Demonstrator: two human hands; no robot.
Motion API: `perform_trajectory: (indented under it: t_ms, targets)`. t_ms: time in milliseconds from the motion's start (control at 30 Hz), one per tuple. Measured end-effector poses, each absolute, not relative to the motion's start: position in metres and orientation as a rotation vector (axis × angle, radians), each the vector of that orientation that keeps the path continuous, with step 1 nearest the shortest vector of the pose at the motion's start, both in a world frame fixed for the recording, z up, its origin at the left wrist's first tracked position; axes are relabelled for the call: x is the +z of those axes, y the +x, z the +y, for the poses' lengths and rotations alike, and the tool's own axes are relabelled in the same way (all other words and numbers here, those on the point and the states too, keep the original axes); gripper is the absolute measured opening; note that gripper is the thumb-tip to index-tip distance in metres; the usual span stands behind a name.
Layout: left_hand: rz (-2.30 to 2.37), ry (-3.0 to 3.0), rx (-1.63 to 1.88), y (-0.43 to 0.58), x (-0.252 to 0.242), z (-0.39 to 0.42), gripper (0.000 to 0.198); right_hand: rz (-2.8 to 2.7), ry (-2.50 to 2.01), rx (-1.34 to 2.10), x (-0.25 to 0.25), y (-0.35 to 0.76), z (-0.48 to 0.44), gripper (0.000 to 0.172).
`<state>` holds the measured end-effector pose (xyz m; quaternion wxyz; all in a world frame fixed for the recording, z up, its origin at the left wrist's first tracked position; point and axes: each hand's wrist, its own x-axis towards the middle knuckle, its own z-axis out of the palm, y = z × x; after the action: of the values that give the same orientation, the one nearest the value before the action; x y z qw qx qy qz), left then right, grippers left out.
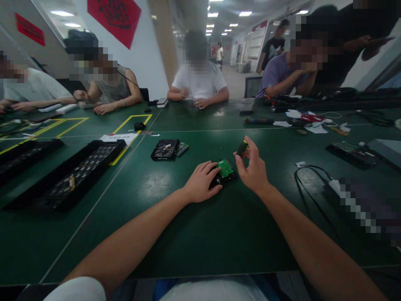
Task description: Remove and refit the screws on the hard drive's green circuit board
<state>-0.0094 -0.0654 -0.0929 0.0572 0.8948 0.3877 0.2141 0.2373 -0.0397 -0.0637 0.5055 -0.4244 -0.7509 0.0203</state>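
Observation:
A black hard drive with a green circuit board facing up lies on the green table in front of me. My left hand holds the drive down from its left side, fingers over the top and thumb along the near edge. Just right of the drive, my right hand is raised and closed around the dark green and yellow handle of a screwdriver. Its shaft and tip cannot be made out. Several tiny specks, perhaps screws, lie on the table beyond the drive.
To the left are another black drive, a loose circuit board beside it, and a long black tray of small parts. On the right lie a drive-like unit and a black cable. Several people sit across the table.

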Motion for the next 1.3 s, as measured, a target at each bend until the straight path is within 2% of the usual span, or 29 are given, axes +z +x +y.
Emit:
perform_trajectory:
  t_ms: [1300]
  targets:
    - [1.171, 2.717, 0.672, -0.009, -0.0934, -0.066, 0.068, -1.829, -0.976, 0.14, -0.0661, 0.2379, -0.0383, 0.083]
